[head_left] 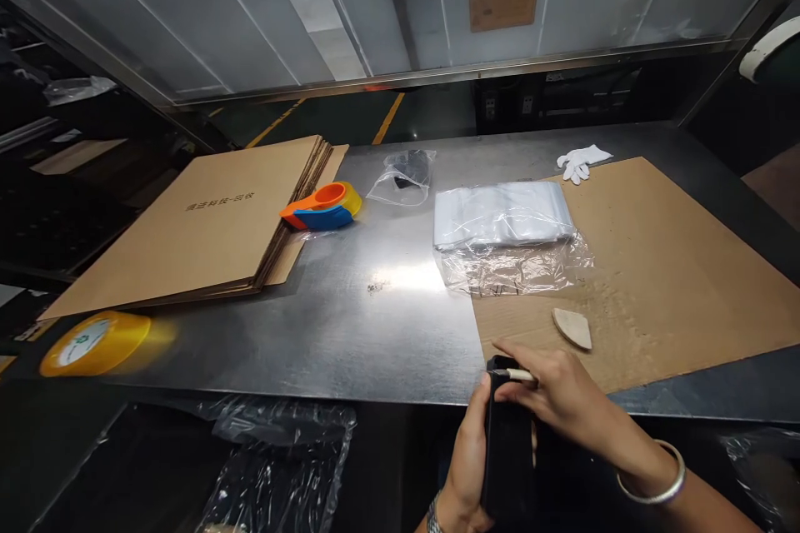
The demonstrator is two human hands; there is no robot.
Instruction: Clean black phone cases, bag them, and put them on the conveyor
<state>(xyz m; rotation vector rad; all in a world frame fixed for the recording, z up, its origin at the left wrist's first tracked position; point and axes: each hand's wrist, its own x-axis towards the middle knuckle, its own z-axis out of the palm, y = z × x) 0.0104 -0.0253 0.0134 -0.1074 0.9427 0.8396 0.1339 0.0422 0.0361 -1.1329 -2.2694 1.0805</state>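
My left hand (467, 454) is wrapped round a long black object (509, 458), held upright at the table's front edge. Pinched in my right hand (556, 391) is a small tool with a pale handle (520, 375), its tip at the top end of the black object. A beige wedge-shaped piece (572, 328) lies on the flat cardboard sheet (681, 266) just beyond my right hand. Behind it sits a stack of clear plastic bags (503, 215) in a crinkled wrapper.
Stacked cardboard (206, 225) covers the table's left part, with an orange and blue tape dispenser (325, 208) beside it. A yellow tape roll (97, 343) sits front left. Farther back are a small plastic bag (406, 176) and a white glove (582, 161). Plastic lining (281, 466) hangs below the edge.
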